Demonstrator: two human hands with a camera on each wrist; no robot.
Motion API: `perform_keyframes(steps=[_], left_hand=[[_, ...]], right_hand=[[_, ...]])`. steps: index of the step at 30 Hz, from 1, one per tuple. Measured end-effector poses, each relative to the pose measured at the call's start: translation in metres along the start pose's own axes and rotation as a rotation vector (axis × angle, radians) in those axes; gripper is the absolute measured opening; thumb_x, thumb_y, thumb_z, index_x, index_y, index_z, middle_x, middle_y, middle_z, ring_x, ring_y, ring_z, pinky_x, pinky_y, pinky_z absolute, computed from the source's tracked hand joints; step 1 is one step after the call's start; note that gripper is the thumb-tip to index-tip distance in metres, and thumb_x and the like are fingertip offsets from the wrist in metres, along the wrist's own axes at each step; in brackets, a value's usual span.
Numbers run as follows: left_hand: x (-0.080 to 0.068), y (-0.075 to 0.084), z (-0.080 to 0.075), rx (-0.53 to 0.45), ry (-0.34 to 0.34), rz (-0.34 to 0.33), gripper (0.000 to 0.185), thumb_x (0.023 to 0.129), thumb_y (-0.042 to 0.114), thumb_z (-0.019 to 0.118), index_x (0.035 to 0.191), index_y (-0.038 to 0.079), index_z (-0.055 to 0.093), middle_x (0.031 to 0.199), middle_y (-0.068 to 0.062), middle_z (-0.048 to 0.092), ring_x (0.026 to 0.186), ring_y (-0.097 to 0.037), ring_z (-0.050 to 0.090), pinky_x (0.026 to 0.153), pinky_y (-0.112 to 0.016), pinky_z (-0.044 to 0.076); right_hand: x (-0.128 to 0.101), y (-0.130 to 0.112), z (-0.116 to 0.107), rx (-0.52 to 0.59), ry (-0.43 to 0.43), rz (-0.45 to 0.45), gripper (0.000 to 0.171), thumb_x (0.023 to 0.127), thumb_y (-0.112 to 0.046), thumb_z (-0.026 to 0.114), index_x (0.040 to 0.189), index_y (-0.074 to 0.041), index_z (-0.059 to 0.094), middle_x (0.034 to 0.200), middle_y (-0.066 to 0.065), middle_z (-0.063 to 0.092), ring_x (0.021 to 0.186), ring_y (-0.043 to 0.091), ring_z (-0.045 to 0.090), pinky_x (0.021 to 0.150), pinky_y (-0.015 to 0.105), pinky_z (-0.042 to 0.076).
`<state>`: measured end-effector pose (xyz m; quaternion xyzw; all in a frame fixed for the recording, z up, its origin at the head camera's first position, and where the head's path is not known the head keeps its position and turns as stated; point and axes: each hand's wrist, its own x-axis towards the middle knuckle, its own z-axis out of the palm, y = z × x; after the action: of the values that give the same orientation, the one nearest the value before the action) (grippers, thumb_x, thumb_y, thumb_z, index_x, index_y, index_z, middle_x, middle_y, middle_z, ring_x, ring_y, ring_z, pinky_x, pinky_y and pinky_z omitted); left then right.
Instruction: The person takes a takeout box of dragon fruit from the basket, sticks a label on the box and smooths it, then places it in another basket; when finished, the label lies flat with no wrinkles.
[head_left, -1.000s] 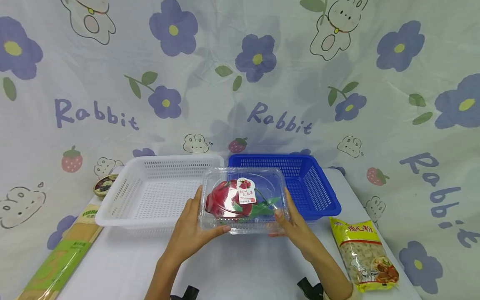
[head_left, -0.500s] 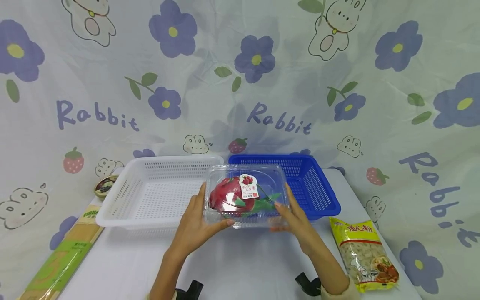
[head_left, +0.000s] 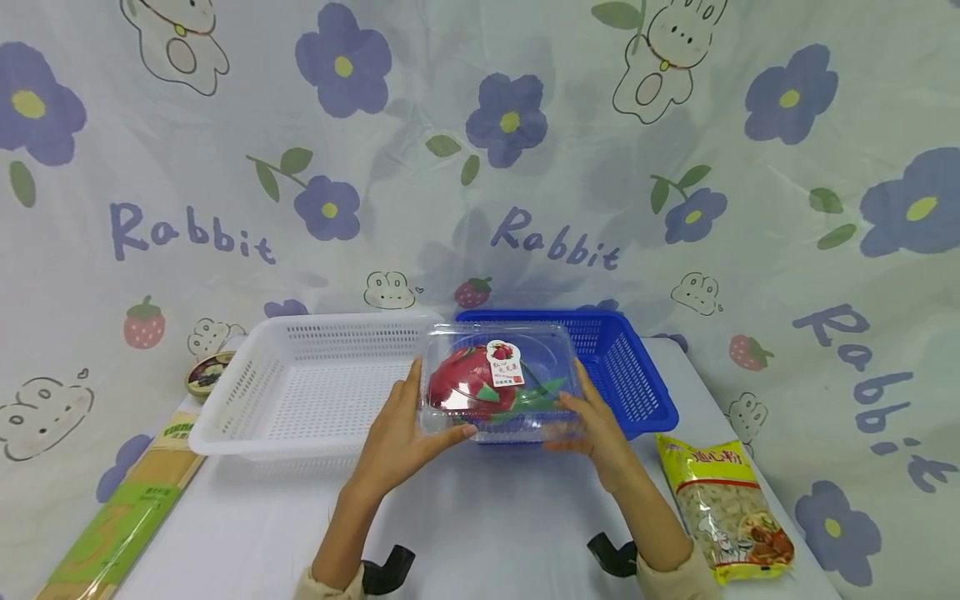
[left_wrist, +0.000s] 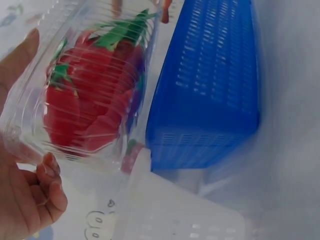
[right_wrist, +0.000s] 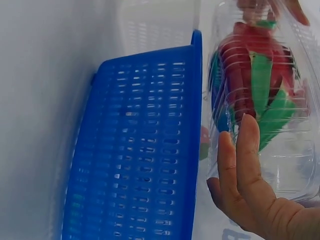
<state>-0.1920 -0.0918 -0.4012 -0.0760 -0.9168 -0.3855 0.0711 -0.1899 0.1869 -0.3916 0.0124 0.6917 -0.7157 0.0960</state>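
Note:
A clear plastic clamshell box [head_left: 546,350] with a red dragon fruit [head_left: 461,385] inside is held up in the head view, a white label on its lid. My left hand [head_left: 393,437] grips its left side, thumb along the near edge. On the opposite side my right hand [head_left: 603,437] grips the right end. In the right wrist view, fingers [right_wrist: 247,160] of that hand press the box's underside. The box hangs in front of the blue basket [head_left: 645,392], overlapping it in view. Beside that stands the white basket [head_left: 225,425].
At the far right lies a yellow bag of pasta [head_left: 727,517]. A long green-labelled noodle pack [head_left: 120,517] lies along the left edge, with a round tin [head_left: 206,375] behind it. A printed curtain [head_left: 420,208] hangs behind the baskets.
Both hands have carried the box a little to the right and slightly away, so that more of it covers the blue basket. The baskets and packs stay put.

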Motion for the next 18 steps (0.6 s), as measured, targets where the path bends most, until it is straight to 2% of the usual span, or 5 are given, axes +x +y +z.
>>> perform_keyframes(steps=[7, 12, 15, 18], left_hand=[[0.009, 0.004, 0.005, 0.029, 0.009, -0.021, 0.127, 0.066, 0.077, 0.073, 0.161, 0.018, 0.013, 0.126, -0.010, 0.055, 0.097, -0.024, 0.055, 0.078, -0.043, 0.051], [0.012, 0.005, 0.010, 0.038, 0.007, -0.041, 0.126, 0.067, 0.077, 0.072, 0.161, 0.018, 0.013, 0.143, -0.013, 0.052, 0.112, -0.031, 0.061, 0.091, -0.055, 0.051], [0.012, 0.006, 0.011, 0.026, 0.013, -0.047, 0.124, 0.068, 0.077, 0.072, 0.161, 0.020, 0.013, 0.153, -0.012, 0.044, 0.126, -0.036, 0.056, 0.098, -0.060, 0.046], [0.011, 0.006, 0.013, 0.009, 0.033, -0.035, 0.121, 0.068, 0.077, 0.072, 0.160, 0.024, 0.014, 0.152, -0.010, 0.046, 0.128, -0.035, 0.056, 0.096, -0.059, 0.048]], right_hand=[[0.010, 0.002, -0.006, 0.026, 0.027, -0.015, 0.065, 0.103, -0.034, 0.046, 0.159, -0.039, 0.013, 0.148, 0.021, 0.032, 0.100, 0.035, 0.069, 0.081, 0.045, 0.058], [0.015, 0.002, -0.009, 0.027, 0.033, -0.021, 0.068, 0.102, -0.036, 0.048, 0.159, -0.038, 0.011, 0.154, 0.021, 0.027, 0.099, 0.035, 0.070, 0.081, 0.045, 0.058], [0.018, 0.001, -0.010, 0.042, 0.038, -0.016, 0.066, 0.103, -0.035, 0.047, 0.159, -0.038, 0.012, 0.154, 0.021, 0.028, 0.095, 0.034, 0.071, 0.080, 0.044, 0.059], [0.020, 0.000, -0.012, 0.060, 0.045, -0.016, 0.065, 0.104, -0.035, 0.045, 0.159, -0.038, 0.011, 0.153, 0.023, 0.028, 0.094, 0.033, 0.072, 0.079, 0.043, 0.059]])
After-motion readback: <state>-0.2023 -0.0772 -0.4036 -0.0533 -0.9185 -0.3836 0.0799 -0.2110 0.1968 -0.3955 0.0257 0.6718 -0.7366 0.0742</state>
